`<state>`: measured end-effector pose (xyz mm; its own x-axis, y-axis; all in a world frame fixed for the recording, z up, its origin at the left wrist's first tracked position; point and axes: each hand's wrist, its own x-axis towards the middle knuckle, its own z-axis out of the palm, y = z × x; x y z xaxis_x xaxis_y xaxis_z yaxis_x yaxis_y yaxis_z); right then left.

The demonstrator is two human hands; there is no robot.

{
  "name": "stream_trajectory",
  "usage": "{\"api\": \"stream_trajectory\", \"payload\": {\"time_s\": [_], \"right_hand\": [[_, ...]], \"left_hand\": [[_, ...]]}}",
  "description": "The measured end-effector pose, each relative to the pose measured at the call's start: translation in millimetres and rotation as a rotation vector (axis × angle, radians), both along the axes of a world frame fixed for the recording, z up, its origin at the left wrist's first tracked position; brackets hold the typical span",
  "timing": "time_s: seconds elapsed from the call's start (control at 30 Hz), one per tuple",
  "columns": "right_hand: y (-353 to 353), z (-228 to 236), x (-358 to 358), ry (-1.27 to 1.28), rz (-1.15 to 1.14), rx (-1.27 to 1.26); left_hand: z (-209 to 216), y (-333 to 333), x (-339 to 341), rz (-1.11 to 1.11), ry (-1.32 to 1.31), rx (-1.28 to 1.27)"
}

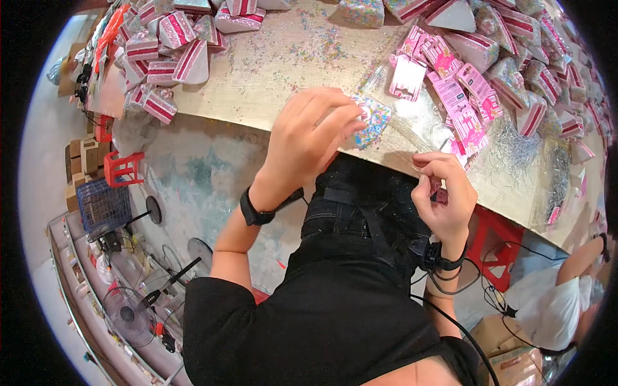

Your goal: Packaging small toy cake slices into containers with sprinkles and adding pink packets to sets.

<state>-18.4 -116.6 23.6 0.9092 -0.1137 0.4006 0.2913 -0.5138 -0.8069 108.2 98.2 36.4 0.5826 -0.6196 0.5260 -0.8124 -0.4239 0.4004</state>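
Observation:
My left hand (313, 134) is closed at the table's near edge, its fingers curled over a wedge-shaped toy cake slice (373, 122) covered in coloured sprinkles. Part of the slice is hidden behind the fingers. To the right, my right hand (447, 196) is held just off the table edge with thumb and forefinger pinched together. Whatever sits in that pinch is too small to make out. Beyond it lie pink printed cards (467, 122), overlapping in a loose row. Beside the cards is a scatter of thin clear fasteners (515, 145).
Piles of pink-and-white cake slices (177, 32) fill the table's far left and right (515, 38). Loose sprinkles (322, 48) dot the tabletop (251, 80). A red stool (122, 168) and a fan (129, 312) stand at left. Another person (547, 299) is at lower right.

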Motion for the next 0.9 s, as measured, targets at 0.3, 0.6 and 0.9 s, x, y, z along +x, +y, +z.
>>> {"api": "stream_trajectory", "payload": {"time_s": [0.3,0.6,0.9], "right_hand": [[-4.3,-4.0,0.6,-0.004,0.002,0.001],[4.0,0.6,3.9,0.05,0.031,0.022],[-9.0,7.1,-6.9,-0.143,0.065,0.054]], "left_hand": [[28.9,-8.9,17.8,-0.128,0.137,0.179],[38.8,-4.1,23.5,-0.144,0.199,0.388],[9.5,-20.9,1.3,-0.131,0.275,0.146]]}}
